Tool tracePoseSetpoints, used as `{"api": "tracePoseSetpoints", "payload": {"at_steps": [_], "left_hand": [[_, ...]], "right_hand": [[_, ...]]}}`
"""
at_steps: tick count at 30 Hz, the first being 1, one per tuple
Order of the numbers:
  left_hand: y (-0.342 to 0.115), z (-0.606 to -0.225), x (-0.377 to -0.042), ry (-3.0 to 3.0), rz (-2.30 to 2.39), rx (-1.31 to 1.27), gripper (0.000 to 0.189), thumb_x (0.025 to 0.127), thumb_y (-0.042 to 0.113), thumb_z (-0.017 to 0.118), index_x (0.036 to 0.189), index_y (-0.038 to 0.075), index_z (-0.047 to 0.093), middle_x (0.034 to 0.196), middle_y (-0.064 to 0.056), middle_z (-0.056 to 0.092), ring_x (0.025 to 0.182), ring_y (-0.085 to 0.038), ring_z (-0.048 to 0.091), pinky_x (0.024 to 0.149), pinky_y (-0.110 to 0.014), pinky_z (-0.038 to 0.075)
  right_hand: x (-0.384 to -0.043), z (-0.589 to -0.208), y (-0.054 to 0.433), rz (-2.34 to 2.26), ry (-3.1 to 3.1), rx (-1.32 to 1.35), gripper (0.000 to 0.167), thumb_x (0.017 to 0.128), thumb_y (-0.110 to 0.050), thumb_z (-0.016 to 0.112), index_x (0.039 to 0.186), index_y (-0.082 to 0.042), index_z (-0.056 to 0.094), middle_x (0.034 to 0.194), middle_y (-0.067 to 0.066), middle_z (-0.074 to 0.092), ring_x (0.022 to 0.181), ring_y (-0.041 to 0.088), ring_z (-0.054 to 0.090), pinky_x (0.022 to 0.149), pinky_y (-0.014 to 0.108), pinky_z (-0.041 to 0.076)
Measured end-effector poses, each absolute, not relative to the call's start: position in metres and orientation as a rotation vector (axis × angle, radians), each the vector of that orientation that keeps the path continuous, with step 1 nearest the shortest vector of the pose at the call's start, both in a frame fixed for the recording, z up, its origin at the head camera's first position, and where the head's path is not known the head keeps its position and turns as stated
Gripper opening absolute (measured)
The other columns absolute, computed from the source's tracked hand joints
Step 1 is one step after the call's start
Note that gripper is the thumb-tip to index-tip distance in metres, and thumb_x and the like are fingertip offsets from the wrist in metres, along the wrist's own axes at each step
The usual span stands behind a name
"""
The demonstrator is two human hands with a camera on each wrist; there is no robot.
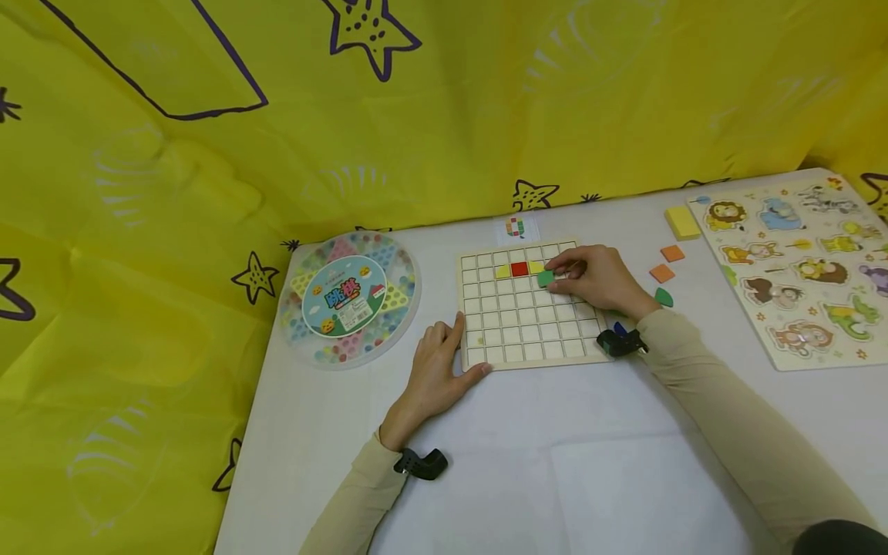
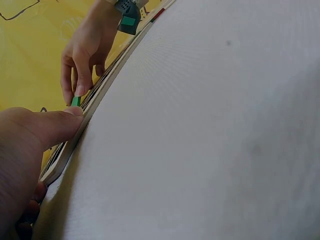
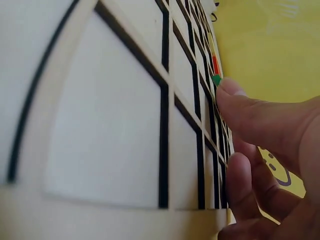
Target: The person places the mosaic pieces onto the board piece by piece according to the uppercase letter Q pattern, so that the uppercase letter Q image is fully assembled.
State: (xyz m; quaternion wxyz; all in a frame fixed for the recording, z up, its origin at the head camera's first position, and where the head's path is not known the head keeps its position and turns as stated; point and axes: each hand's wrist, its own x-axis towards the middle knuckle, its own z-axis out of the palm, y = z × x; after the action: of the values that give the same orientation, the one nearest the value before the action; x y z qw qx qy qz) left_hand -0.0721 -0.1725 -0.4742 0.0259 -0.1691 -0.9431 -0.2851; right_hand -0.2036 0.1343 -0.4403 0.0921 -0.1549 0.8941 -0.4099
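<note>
A wooden grid board (image 1: 527, 333) lies on the white table. My left hand (image 1: 433, 366) grips its near left corner, the thumb (image 2: 60, 125) on the front edge and the other fingers at the left side. Over the board's upper right part, my right hand (image 1: 600, 279) pinches a green square tile (image 1: 545, 279) between thumb and fingers. The tile is just below and right of a red square tile (image 1: 519, 269) that sits in the grid. Yellow pieces (image 1: 502, 271) flank the red one on both sides. Whether the green tile touches the board, I cannot tell.
Behind the board lies a small pattern card (image 1: 514, 229). To its right are a yellow block (image 1: 683, 223), orange tiles (image 1: 662, 273), a green leaf-shaped piece (image 1: 664, 297) and an animal puzzle board (image 1: 752, 258). A round board-game box (image 1: 344, 296) stands left.
</note>
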Motion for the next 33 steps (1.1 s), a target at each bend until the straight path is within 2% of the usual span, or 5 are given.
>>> {"api": "tracePoseSetpoints", "payload": {"at_steps": [7, 17, 24, 33], "left_hand": [[-0.1721, -0.4736, -0.0714, -2.915, -0.881, -0.522, 0.096, 0.09, 0.041, 0.085, 0.161, -0.005, 0.039, 0.095, -0.005, 0.046, 0.086, -0.016, 0.033, 0.082, -0.03, 0.028], [-0.1722, -0.4718, -0.0711, -2.926, -0.886, -0.514, 0.096, 0.09, 0.041, 0.085, 0.161, -0.004, 0.039, 0.096, -0.005, 0.046, 0.087, -0.016, 0.033, 0.083, -0.031, 0.028], [-0.1722, -0.4722, -0.0708, -2.918, -0.889, -0.518, 0.096, 0.09, 0.041, 0.085, 0.16, -0.005, 0.04, 0.096, -0.005, 0.046, 0.088, -0.016, 0.034, 0.083, -0.031, 0.029], [-0.1719, -0.4729, -0.0717, -2.914, -0.873, -0.525, 0.096, 0.09, 0.041, 0.085, 0.16, -0.005, 0.04, 0.095, -0.005, 0.046, 0.087, -0.016, 0.033, 0.082, -0.031, 0.029]], "right_hand": [[-0.2058, -0.4407, 0.1302, -1.152, 2.662, -0.423, 0.033, 0.091, -0.023, 0.086, 0.119, -0.007, 0.08, 0.107, 0.013, 0.075, 0.089, 0.025, 0.06, 0.081, 0.036, 0.045], [-0.2083, -0.4386, 0.1299, -1.16, 2.634, -0.398, 0.044, 0.086, -0.029, 0.091, 0.122, -0.007, 0.078, 0.104, 0.01, 0.074, 0.088, 0.023, 0.058, 0.079, 0.032, 0.043], [-0.2097, -0.4403, 0.1323, -1.183, 2.617, -0.409, 0.033, 0.091, -0.026, 0.086, 0.116, -0.005, 0.079, 0.101, 0.01, 0.076, 0.084, 0.019, 0.059, 0.074, 0.026, 0.044], [-0.21, -0.4392, 0.1298, -1.121, 2.626, -0.386, 0.03, 0.093, -0.028, 0.084, 0.115, -0.008, 0.081, 0.102, 0.009, 0.077, 0.086, 0.021, 0.058, 0.076, 0.034, 0.041]]}}
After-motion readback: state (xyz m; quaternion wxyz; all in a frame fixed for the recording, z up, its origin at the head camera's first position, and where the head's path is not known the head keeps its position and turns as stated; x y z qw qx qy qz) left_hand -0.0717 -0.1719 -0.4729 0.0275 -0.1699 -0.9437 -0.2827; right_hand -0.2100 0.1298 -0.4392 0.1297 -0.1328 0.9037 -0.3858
